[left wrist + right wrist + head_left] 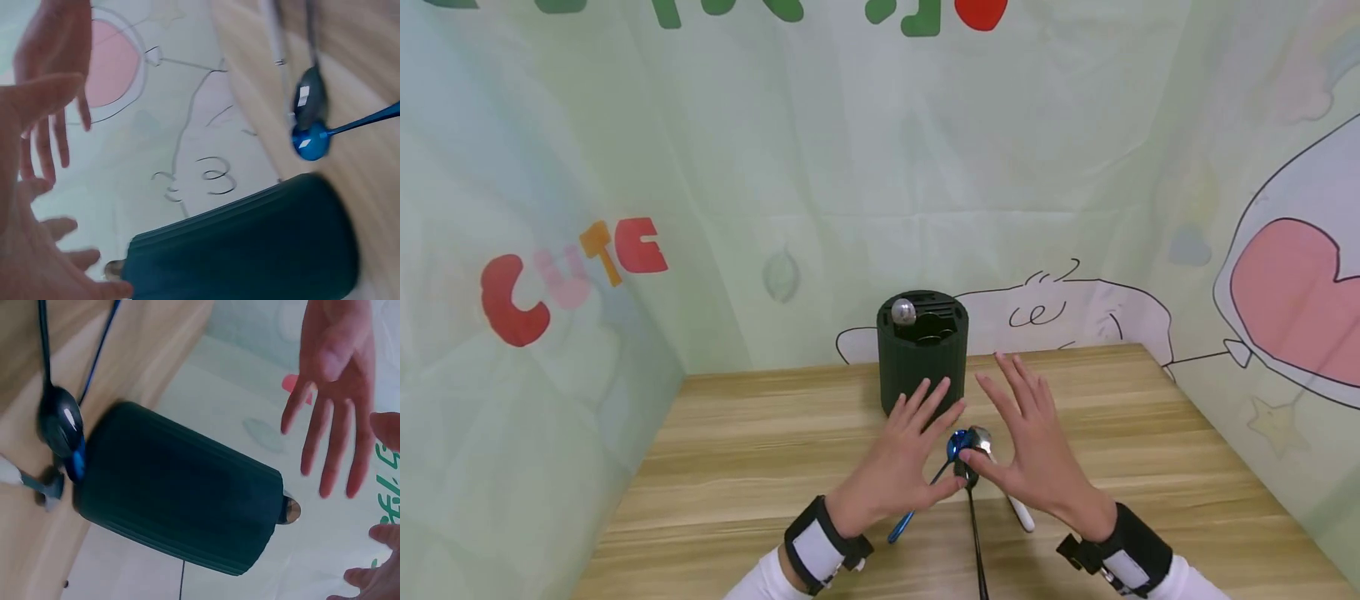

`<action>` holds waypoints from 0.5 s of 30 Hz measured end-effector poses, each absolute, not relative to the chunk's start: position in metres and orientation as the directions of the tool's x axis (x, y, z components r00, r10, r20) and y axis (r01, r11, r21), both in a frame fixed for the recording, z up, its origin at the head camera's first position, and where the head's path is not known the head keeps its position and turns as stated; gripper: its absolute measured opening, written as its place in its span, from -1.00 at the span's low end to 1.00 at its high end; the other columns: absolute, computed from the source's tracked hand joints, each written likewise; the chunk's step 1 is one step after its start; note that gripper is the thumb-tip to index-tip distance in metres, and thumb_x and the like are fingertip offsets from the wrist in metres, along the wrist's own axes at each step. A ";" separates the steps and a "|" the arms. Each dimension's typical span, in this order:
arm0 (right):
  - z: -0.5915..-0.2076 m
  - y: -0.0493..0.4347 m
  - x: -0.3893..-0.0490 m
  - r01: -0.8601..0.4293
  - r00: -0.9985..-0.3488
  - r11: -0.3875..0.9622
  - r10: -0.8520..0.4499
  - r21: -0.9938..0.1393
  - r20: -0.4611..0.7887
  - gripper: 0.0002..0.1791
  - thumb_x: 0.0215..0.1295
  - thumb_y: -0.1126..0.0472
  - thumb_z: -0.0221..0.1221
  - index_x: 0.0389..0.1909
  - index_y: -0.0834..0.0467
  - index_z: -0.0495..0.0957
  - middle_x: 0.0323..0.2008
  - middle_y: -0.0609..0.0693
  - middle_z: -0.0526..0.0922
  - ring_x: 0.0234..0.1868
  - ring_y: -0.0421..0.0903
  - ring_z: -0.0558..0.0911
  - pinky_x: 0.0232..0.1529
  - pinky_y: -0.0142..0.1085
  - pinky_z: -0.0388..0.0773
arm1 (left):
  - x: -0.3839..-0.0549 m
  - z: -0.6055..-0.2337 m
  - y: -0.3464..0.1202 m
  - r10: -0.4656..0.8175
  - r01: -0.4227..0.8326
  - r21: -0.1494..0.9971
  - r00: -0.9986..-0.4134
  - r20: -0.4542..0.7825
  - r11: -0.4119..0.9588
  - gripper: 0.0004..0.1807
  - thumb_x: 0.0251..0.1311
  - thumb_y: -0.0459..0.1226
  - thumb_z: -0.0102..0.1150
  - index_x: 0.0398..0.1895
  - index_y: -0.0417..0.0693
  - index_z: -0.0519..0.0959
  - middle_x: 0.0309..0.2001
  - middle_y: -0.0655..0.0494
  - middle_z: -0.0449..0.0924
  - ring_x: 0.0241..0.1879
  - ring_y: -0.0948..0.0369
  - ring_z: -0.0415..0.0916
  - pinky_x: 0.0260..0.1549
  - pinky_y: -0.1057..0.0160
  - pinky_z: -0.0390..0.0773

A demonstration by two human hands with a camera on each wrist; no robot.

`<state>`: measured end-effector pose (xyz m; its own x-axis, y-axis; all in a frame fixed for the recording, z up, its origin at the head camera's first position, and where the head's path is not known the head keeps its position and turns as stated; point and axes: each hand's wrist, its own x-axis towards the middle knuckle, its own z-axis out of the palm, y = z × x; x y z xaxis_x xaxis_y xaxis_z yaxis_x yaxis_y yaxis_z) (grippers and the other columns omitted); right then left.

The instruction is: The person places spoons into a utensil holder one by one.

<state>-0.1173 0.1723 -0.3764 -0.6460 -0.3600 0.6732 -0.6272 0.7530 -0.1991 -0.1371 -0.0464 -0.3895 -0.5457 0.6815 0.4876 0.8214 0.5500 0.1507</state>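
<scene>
Both hands hover with fingers spread over the wooden table, holding nothing. My left hand (895, 462) is in front of a dark green ribbed utensil holder (922, 367), and my right hand (1037, 458) is to its right. Below and between them lie a blue spoon (901, 527), a black long-handled spoon (976, 533) and a white-handled spoon (1021, 512), their bowls bunched near the holder's foot. In the head view the hands partly cover the spoons. A utensil with a rounded silver end (903, 312) stands in the holder, its end above the rim.
The wooden table (760, 467) ends at a printed fabric backdrop (820, 183) behind the holder. More fabric hangs along the left and right sides. Each wrist wears a black strap (823, 542) with a small camera.
</scene>
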 end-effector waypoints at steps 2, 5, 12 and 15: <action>-0.385 0.175 -0.109 -0.593 -0.676 0.777 -0.340 -0.210 0.654 -0.01 -0.02 -0.32 0.18 0.39 -0.01 0.05 0.42 0.10 -0.09 0.37 0.15 -0.11 0.18 0.36 -0.13 | -0.137 -0.396 -0.044 0.719 0.837 0.143 -0.530 0.449 0.527 -0.03 0.03 0.13 0.21 0.43 0.15 -0.08 0.45 0.10 -0.33 0.37 0.00 -0.32 0.19 -0.26 0.04; -0.397 0.177 -0.100 -0.559 -0.704 0.798 -0.316 -0.223 0.635 0.03 -0.06 -0.31 0.22 0.39 0.02 0.02 0.41 0.10 -0.07 0.36 0.16 -0.08 0.19 0.33 -0.08 | -0.138 -0.405 -0.041 0.757 0.851 0.136 -0.516 0.401 0.508 -0.06 0.05 0.11 0.20 0.43 0.13 -0.06 0.45 0.12 -0.27 0.38 0.07 -0.32 0.20 -0.21 0.05; -0.431 0.177 -0.085 -0.496 -0.762 0.830 -0.276 -0.255 0.586 0.10 -0.15 -0.28 0.31 0.38 0.09 0.04 0.37 0.12 0.07 0.30 0.14 0.10 0.14 0.28 0.10 | -0.145 -0.426 -0.031 0.832 0.880 0.067 -0.467 0.299 0.470 -0.12 0.11 0.06 0.18 0.42 0.07 -0.01 0.43 0.11 -0.11 0.37 0.18 -0.30 0.23 -0.08 0.07; -0.446 0.176 -0.078 -0.471 -0.789 0.841 -0.265 -0.267 0.554 0.10 -0.19 -0.27 0.35 0.36 0.10 0.10 0.30 0.16 0.20 0.25 0.13 0.20 0.09 0.22 0.22 | -0.147 -0.434 -0.026 0.867 0.897 0.027 -0.434 0.246 0.442 -0.19 0.10 0.00 0.22 0.38 0.07 0.09 0.40 0.11 0.01 0.37 0.19 -0.26 0.23 -0.03 0.10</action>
